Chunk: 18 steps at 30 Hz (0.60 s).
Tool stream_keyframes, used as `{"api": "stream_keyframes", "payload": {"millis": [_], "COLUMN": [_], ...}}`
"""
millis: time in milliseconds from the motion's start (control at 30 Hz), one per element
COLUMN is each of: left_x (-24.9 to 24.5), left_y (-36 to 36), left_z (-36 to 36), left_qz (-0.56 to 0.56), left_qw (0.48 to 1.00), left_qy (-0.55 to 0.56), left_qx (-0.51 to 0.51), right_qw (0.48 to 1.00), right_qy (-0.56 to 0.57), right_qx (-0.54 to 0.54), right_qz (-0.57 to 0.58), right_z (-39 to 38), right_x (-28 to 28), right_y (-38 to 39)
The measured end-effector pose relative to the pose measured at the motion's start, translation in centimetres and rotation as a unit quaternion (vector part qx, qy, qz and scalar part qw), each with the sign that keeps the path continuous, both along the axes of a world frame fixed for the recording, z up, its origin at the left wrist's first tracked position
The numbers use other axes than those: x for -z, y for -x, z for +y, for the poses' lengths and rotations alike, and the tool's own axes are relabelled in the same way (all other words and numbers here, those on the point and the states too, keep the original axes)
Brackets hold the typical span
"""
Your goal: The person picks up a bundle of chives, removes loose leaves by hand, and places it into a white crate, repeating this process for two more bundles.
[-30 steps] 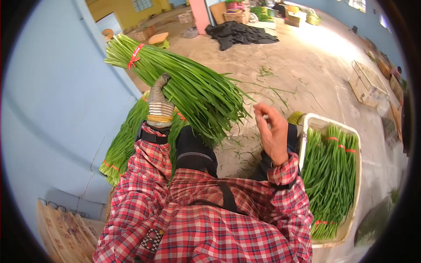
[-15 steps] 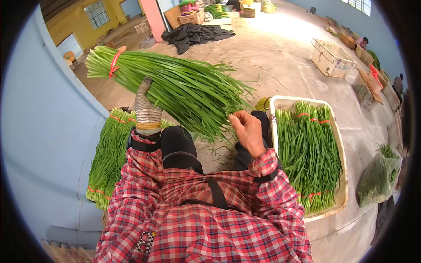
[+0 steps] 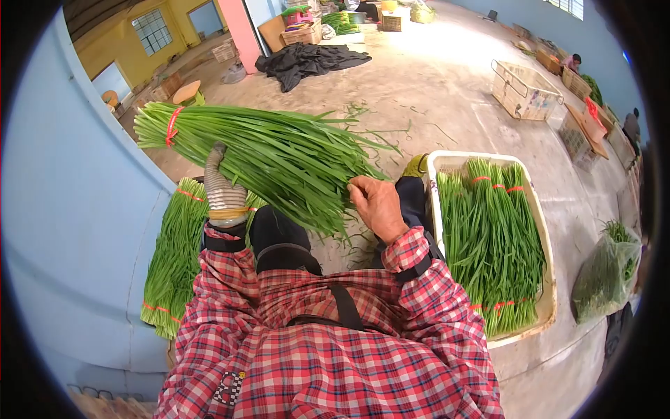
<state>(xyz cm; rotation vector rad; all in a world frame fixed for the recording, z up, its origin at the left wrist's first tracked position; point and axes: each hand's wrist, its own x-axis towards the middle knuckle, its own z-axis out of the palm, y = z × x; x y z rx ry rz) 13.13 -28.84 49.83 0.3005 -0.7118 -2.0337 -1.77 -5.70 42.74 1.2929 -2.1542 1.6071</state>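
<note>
A large bunch of garlic chives (image 3: 262, 150) lies slantwise across my lap, its pale stem ends at the left bound by a red band (image 3: 172, 127). My left hand (image 3: 223, 188), in a grey ribbed glove with a yellow band at the wrist, is closed round the underside of the bunch; most of its fingers are hidden behind the leaves. Bare, my right hand (image 3: 380, 208) pinches at the leaf tips at the bunch's right end, thumb and forefinger together. Exactly how many leaves sit in that pinch cannot be made out.
On my right stands a white crate (image 3: 548, 279) holding several banded chive bunches (image 3: 492, 244). More bunches (image 3: 174, 258) are stacked at my left by the blue wall (image 3: 77, 209). Loose leaf scraps litter the floor. A plastic bag of greens (image 3: 606, 276) sits far right; an upright crate (image 3: 525, 91) stands ahead.
The stem end of the bunch has dropped, so the bunch lies flatter. My right hand has shifted slightly left, still pinching at the leaf tips.
</note>
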Motion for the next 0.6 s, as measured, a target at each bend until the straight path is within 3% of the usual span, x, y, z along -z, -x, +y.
{"api": "stream_keyframes", "payload": {"millis": [100, 167, 300, 333, 367, 400, 433, 467, 533, 600], "left_x": [0.4, 1.2, 3.0, 3.4, 3.5, 3.5, 3.8, 4.1, 4.5, 5.3], "left_y": [-0.5, -0.8, -1.1, -1.4, -1.5, -1.6, -1.6, -1.4, -0.7, 0.0], "left_z": [-0.4, -1.1, -2.7, -2.8, -2.8, -2.8, -2.8, -2.7, -2.6, -1.7], "left_qz": [0.005, 0.003, 0.013, 0.020, -0.006, -0.030, -0.020, -0.039, -0.048, -0.088], "left_qw": [1.000, 1.000, 1.000, 1.000, 1.000, 0.999, 0.998, 0.996, 0.994, 0.966], "left_qy": [-0.015, -0.012, -0.007, -0.005, 0.000, 0.004, 0.005, 0.031, 0.057, 0.221], "left_qx": [0.005, 0.011, -0.002, -0.019, -0.027, -0.037, -0.058, -0.069, -0.081, -0.106], "right_qw": [0.998, 0.961, 0.924, 0.928, 0.973, 0.992, 0.961, 0.952, 0.991, 0.985], "right_qy": [-0.007, 0.085, 0.130, 0.095, 0.027, -0.093, -0.274, -0.301, -0.132, -0.161], "right_qx": [-0.057, -0.176, -0.144, -0.145, -0.124, -0.073, 0.006, 0.027, -0.021, -0.049], "right_qz": [0.019, -0.194, -0.329, -0.330, -0.194, -0.048, 0.020, 0.048, 0.033, -0.038], "right_z": [0.1, 0.4, 1.6, 2.3, 2.4, 3.4, 4.4, 4.6, 3.4, 2.4], "right_x": [0.3, 0.9, 1.7, 2.0, 4.5, 4.4, 2.3, 2.5, 0.5, -5.5], "right_y": [0.3, 0.2, 0.5, 0.8, 2.0, 2.2, 1.2, 1.7, 1.4, -1.2]}}
